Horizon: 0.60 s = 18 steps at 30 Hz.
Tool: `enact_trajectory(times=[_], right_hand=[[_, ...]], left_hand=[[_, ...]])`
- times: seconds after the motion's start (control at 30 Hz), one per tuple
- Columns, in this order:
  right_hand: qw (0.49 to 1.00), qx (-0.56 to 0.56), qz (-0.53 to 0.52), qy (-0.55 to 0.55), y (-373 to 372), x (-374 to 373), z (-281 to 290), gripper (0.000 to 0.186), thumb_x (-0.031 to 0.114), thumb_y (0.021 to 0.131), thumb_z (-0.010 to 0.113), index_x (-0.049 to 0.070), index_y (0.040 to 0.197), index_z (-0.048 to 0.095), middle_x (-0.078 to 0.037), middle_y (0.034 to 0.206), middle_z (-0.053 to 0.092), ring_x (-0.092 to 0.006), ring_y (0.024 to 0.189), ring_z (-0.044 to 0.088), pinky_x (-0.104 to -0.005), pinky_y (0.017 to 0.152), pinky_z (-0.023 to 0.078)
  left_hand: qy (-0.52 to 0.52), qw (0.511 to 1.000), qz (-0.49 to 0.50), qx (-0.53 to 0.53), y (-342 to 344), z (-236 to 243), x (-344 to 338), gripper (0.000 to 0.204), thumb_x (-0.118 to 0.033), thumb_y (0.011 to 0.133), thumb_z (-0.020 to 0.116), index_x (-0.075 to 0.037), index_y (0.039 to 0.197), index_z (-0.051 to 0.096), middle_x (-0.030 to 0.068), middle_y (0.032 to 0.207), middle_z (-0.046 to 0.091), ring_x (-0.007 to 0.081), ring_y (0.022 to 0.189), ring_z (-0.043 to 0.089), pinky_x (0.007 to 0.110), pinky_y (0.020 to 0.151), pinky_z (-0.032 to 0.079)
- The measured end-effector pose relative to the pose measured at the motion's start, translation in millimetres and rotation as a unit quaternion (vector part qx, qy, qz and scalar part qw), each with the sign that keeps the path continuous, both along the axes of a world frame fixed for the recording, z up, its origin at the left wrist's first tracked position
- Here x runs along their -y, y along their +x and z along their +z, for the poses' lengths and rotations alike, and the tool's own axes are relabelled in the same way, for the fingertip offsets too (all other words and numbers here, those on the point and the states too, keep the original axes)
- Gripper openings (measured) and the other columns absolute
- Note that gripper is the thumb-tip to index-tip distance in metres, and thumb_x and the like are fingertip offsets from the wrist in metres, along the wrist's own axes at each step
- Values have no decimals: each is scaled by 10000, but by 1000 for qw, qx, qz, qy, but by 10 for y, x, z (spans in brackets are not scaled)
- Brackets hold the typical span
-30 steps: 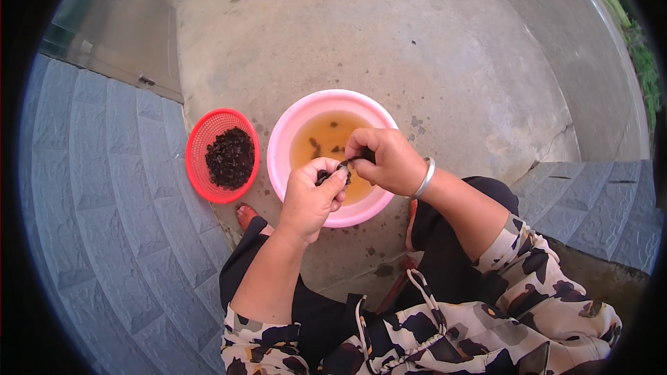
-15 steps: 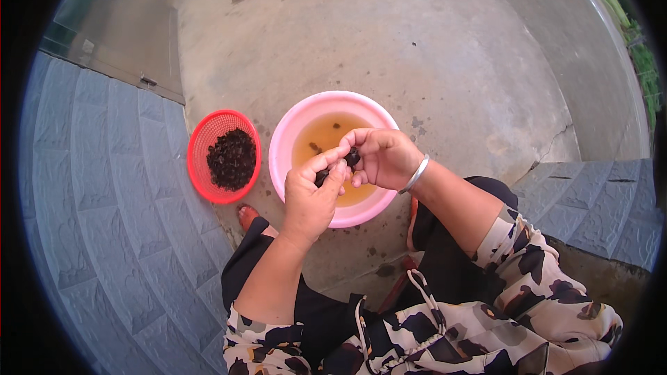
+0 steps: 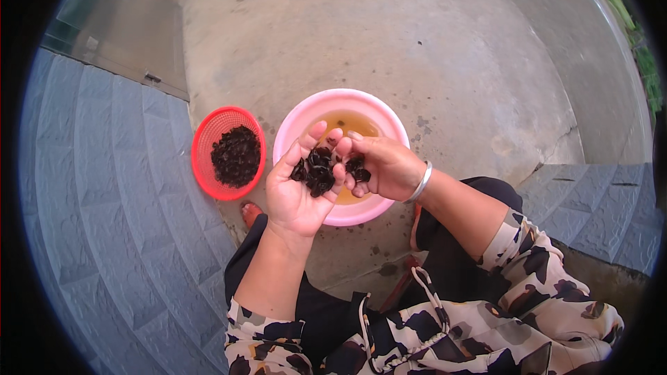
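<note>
My left hand [image 3: 299,198] is turned palm up, fingers cupped around a small heap of black wood ear mushrooms [image 3: 318,172]. Beside it, my right hand [image 3: 390,167] curls its fingers around a few more dark pieces [image 3: 358,169], its fingertips close to the left fingers. Both hands are over a pink basin [image 3: 295,112] of yellowish-brown water [image 3: 358,123]. My hands hide much of the water. To the left, a red plastic strainer basket [image 3: 208,182] holds a pile of the same black mushrooms [image 3: 236,157].
The basin and basket stand on a concrete floor [image 3: 361,35] with damp spots. A blue-grey tiled wall [image 3: 111,180] runs close along the left, with a metal door [image 3: 132,31] beyond it. A low tiled ledge [image 3: 583,201] is at the right. My feet are beside the basin.
My left hand has turned palm up and opened out, showing the heap of mushrooms. My right hand has moved slightly right and down, its fingers curling around a few pieces.
</note>
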State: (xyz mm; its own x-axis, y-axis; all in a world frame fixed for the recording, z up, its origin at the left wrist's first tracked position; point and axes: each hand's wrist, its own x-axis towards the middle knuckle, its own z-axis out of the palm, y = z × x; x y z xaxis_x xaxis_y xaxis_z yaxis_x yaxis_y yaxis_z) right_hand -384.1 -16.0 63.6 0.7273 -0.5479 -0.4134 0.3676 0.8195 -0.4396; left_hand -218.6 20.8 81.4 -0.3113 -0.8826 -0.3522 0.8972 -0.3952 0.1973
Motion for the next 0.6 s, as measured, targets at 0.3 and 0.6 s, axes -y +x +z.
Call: enact_trajectory(times=[0.3, 0.6], right_hand=[[999, -1, -32, 12, -26, 12, -20, 297, 341, 900, 452, 59, 966, 522, -20, 726, 522, -128, 609, 533, -243, 487, 440], [995, 3, -69, -70, -74, 51, -104, 142, 169, 868, 512, 33, 887, 548, -55, 764, 570, -115, 598, 555, -230, 489, 463]], left_hand=[[-62, 993, -70, 74, -12, -25, -16, 387, -239, 878, 414, -44, 1211, 442, 140, 1160, 517, 284, 1013, 537, 325, 682, 499], [-20, 999, 5, -35, 25, 4, 18, 354, -199, 882, 422, -35, 1194, 460, 129, 1203, 481, 267, 1106, 472, 346, 794, 505]])
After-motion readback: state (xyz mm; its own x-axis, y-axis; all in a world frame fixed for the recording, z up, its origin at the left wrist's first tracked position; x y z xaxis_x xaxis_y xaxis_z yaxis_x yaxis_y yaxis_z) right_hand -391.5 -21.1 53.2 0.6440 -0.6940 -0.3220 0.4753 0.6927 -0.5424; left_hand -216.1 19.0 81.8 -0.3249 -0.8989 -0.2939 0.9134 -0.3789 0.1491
